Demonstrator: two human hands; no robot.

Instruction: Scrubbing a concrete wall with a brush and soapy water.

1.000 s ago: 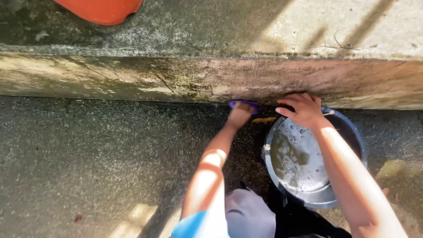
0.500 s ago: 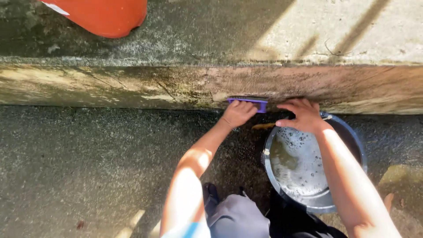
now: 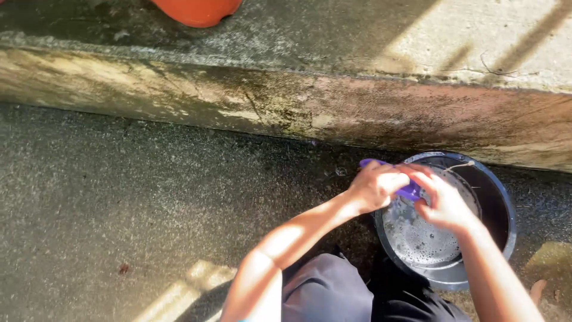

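Head cam, looking down at wet concrete ground (image 3: pixel 119 197) beside a stained concrete step (image 3: pixel 286 107). Left hand (image 3: pixel 376 186) closed round a purple brush (image 3: pixel 410 191), fingers curled tight on it; most of brush hidden under the hand, only a purple tip at upper left and a bit of the body at right showing, bristles not visible. Right hand (image 3: pixel 444 201) just beside, touching brush's right end w/ fingers bent together; can't tell if actually gripping or only resting on it. Both hands held over left rim of a dark round bucket (image 3: pixel 503 206), just below the step face. Bucket holding soapy, foamy water (image 3: pixel 420 235); bottom not readable thru foam and glare, near rim partly covered by right forearm. Thin strand/stalk at upper rim, too small to ID. Orange object (image 3: pixel 199 11) on top of step, cut off by top edge, kind unclear. Grey-clad knee (image 3: pixel 325 292) at bottom centre, cut by frame edge. Bare toes? at lower right (image 3: pixel 538 291), hard to make out. Yellowish patch near right edge (image 3: pixel 551 256), blurred. Strong sun stripes + shadow, detail lost in dark areas around bucket.
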